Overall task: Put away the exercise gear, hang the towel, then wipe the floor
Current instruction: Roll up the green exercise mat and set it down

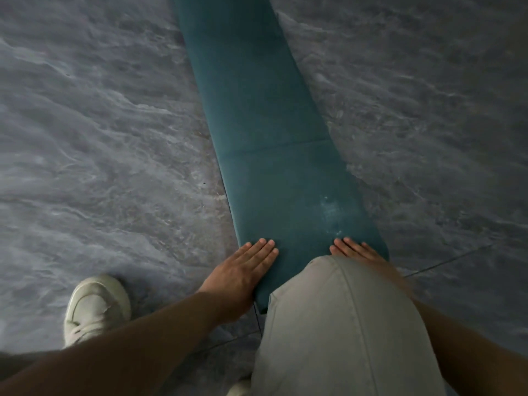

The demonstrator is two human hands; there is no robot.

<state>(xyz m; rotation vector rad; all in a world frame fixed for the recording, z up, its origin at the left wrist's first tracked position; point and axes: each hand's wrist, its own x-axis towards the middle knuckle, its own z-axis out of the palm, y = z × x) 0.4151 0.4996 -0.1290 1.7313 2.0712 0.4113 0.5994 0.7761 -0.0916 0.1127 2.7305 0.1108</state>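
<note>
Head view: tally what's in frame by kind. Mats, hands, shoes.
Mat: 1, teal, lying unrolled
Hands: 2, left hand and right hand, both flat on the mat's near end
Shoes: 2, white shoe plus a sliver of a second shoe at the bottom edge
Total: 5

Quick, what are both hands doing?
Left hand: open, flat on the teal mat.
Right hand: open, flat on the teal mat.
</note>
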